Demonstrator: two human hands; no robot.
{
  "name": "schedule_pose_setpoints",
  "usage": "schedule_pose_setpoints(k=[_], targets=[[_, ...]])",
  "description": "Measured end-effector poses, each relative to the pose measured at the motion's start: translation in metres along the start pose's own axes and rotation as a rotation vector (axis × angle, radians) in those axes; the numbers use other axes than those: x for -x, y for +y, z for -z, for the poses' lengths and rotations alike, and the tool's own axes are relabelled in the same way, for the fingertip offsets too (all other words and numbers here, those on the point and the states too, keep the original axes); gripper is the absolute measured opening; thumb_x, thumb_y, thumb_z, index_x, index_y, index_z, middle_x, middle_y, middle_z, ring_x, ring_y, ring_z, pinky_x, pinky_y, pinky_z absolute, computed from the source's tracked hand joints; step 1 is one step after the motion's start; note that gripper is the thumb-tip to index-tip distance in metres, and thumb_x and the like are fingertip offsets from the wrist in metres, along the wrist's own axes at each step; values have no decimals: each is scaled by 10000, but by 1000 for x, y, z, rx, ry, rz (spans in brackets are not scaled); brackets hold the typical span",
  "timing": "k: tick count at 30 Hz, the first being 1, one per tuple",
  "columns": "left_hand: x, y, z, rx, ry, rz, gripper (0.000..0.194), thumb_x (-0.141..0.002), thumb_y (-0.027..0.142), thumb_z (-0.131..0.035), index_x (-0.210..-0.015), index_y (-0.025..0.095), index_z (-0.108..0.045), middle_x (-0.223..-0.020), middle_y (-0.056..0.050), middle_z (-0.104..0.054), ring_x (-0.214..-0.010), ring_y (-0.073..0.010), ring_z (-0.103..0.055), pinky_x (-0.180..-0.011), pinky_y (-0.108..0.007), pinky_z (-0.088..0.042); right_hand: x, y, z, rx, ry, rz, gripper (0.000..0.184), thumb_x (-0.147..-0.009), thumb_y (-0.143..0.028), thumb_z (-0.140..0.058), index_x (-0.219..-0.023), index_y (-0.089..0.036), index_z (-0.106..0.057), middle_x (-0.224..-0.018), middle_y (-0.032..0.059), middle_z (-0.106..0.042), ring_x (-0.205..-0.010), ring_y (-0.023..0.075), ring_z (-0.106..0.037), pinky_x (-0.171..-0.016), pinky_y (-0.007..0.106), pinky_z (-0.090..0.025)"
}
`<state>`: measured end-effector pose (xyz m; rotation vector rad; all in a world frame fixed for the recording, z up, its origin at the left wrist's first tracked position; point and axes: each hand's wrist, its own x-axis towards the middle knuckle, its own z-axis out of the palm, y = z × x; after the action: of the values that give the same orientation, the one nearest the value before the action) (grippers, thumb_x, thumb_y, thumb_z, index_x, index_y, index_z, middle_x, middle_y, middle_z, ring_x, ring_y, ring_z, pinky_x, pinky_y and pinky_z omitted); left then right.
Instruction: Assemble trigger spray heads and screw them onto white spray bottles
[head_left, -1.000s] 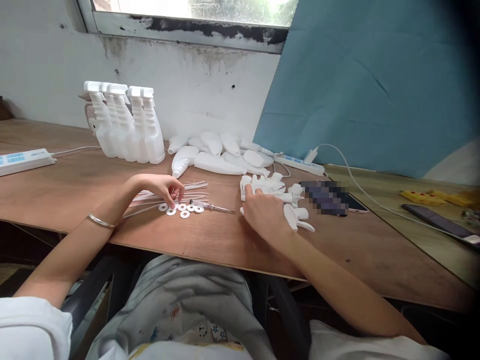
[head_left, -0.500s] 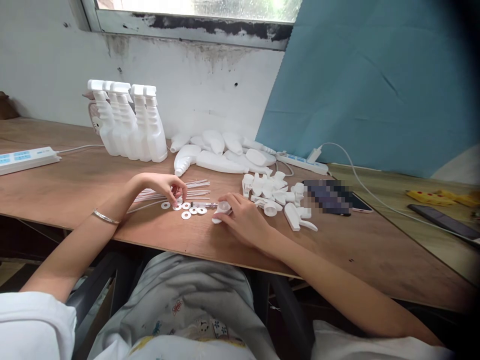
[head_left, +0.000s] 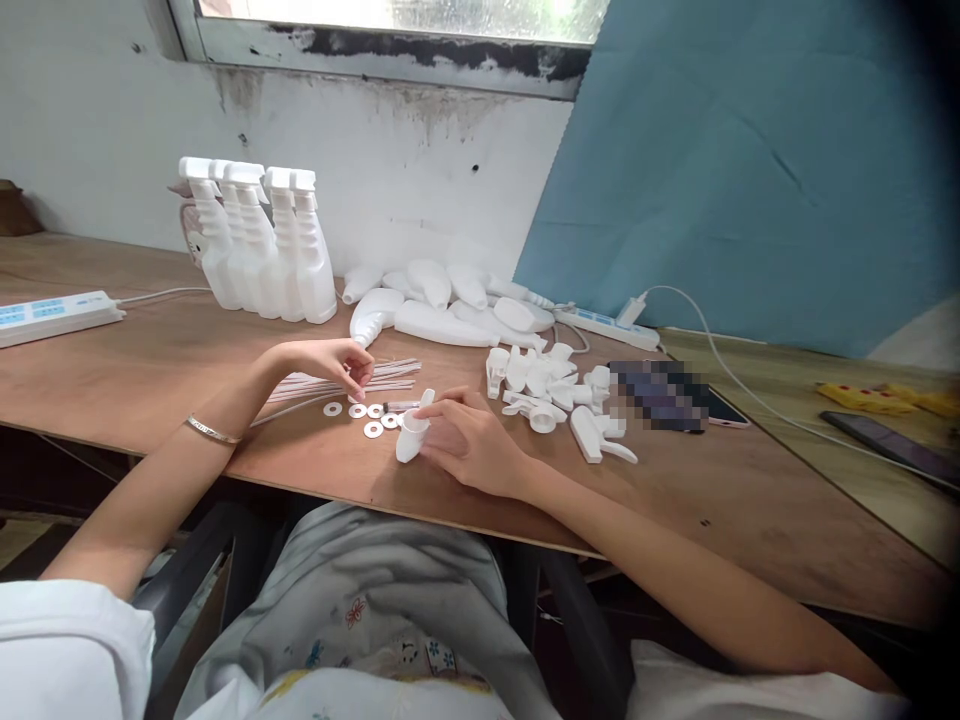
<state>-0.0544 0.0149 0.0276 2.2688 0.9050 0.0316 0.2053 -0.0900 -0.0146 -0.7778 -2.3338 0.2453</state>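
Note:
My right hand [head_left: 469, 448] rests on the wooden table [head_left: 150, 370] and grips a white spray-trigger head [head_left: 411, 436] near the front edge. My left hand [head_left: 330, 362] hovers just above several white washers [head_left: 360, 414], fingertips pinched together; whether a washer is between them is too small to see. Thin white tubes [head_left: 375, 375] lie under and behind that hand. A small screwdriver [head_left: 401, 406] lies beside the washers.
A pile of white trigger heads [head_left: 551, 385] lies right of my hand. Assembled spray bottles [head_left: 259, 245] stand at the back left, empty bottles [head_left: 442, 305] lie behind. Power strips [head_left: 52, 315], a phone [head_left: 664, 395] and cables sit around.
My right hand took a trigger head from the pile and carried it left to the front of the washers. My left hand rose slightly off the washers with pinched fingers.

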Motion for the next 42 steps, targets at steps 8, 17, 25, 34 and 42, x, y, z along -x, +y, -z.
schedule_pose_setpoints(k=[8,17,25,34,42], targets=[[24,78,-47,-25,651,-204,210,-731,350,-636,-718,150,-577,-672,-5,-623,-624,-114,-572,-584,-215,-459,-2,8,-7,-22,75,40,206,-753,-287,-637,-920,-208,-547,-933,45,-644,-1012,218,-532,-886,383,-410],[34,96,-82,-299,831,-508,81,-821,173,-525,-784,185,-595,-801,-34,-657,-741,-120,-614,-663,-215,-489,2,5,-10,-146,17,104,146,-820,-279,-553,-934,-199,-508,-907,46,-583,-826,147,-570,-767,276,-462],[45,73,-99,-400,991,-541,79,-781,127,-581,-797,201,-601,-870,-36,-683,-867,-159,-613,-771,-308,-475,2,7,-10,-146,27,112,162,-823,-269,-552,-963,-198,-513,-946,47,-609,-830,145,-587,-775,277,-466],[40,66,-103,-522,965,-532,31,-789,166,-584,-790,182,-611,-848,-28,-688,-839,-156,-591,-759,-307,-439,3,8,-13,-134,73,138,263,-801,-285,-584,-1028,-199,-483,-956,42,-635,-850,162,-615,-762,301,-491],[36,65,-106,-498,914,-593,102,-793,101,-534,-795,174,-605,-836,-28,-690,-808,-149,-595,-761,-317,-454,2,7,-12,-115,83,170,227,-794,-263,-595,-992,-193,-511,-907,37,-645,-804,157,-615,-735,286,-488]])
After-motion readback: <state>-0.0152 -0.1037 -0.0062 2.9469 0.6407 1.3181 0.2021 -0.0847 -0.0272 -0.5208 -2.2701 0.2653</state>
